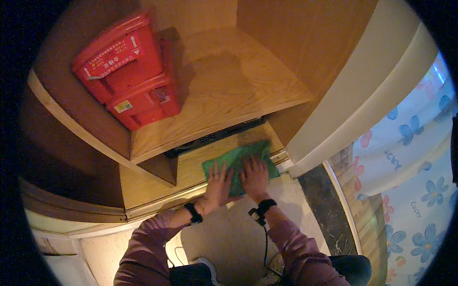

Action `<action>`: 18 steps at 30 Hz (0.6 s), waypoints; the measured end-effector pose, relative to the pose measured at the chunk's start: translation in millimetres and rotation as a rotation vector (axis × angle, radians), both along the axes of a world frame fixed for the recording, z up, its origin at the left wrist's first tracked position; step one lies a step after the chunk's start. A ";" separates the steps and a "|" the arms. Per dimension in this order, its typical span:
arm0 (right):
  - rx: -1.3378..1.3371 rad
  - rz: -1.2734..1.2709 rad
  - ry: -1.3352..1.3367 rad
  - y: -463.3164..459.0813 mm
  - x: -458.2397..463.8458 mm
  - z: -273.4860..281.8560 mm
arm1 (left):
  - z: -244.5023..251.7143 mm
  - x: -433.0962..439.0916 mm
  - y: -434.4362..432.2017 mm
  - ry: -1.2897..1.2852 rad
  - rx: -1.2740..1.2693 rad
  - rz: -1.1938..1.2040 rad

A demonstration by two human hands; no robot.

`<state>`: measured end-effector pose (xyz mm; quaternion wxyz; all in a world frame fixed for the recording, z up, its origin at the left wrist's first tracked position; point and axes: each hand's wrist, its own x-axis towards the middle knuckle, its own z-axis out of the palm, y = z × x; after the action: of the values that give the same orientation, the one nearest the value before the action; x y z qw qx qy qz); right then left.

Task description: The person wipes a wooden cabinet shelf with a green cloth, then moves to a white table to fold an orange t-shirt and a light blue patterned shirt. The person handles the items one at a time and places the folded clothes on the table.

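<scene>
A green cloth lies over the front edge of a wooden cabinet's bottom board. My left hand rests on its left part with the fingers spread, slightly blurred. On the cloth's right part lies my right hand, fingers apart and pointing into the cabinet. Both palms face down, and neither hand is closed around anything. Behind the cloth, under the shelf, is a dark flat object, partly hidden. Black bands circle both wrists, the right one with a small device and a cable.
Stacked red plastic boxes stand on the wooden shelf above. A metal sliding-door track runs along the cabinet's front edge. A flower-patterned curtain hangs at the right, beyond a dark stone threshold.
</scene>
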<state>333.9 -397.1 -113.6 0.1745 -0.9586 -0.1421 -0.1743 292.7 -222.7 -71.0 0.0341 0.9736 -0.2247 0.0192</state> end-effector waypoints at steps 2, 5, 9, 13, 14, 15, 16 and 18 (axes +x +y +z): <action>-0.044 -0.047 0.037 -24.4 24.9 -4.4 | -5.0 23.8 -23.9 -0.004 -0.055 -0.049; -0.215 -0.036 -0.009 -58.5 53.8 -7.9 | -9.8 64.4 -60.7 -0.017 -0.216 -0.091; -0.112 -0.002 0.094 -84.4 93.2 -6.9 | -10.9 108.4 -81.6 -0.038 -0.193 -0.147; -0.084 0.023 0.128 -80.4 118.6 -6.5 | -15.0 140.5 -79.2 0.012 -0.183 -0.159; -0.079 0.018 0.141 -75.3 121.9 -6.4 | -17.2 141.8 -75.0 0.023 -0.215 -0.138; -0.115 0.018 0.096 -69.3 124.1 -6.3 | -19.0 143.0 -68.5 0.028 -0.249 -0.121; -0.155 0.013 0.077 -62.2 125.6 -6.0 | -20.2 143.5 -61.7 0.036 -0.272 -0.100; -0.191 0.020 0.054 -46.1 126.5 -3.6 | -19.6 138.2 -46.9 0.050 -0.263 -0.080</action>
<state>460.3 -443.2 -117.2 0.0878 -0.9738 -0.1630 -0.1323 430.9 -269.6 -90.6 0.1677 0.9513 -0.2578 0.0229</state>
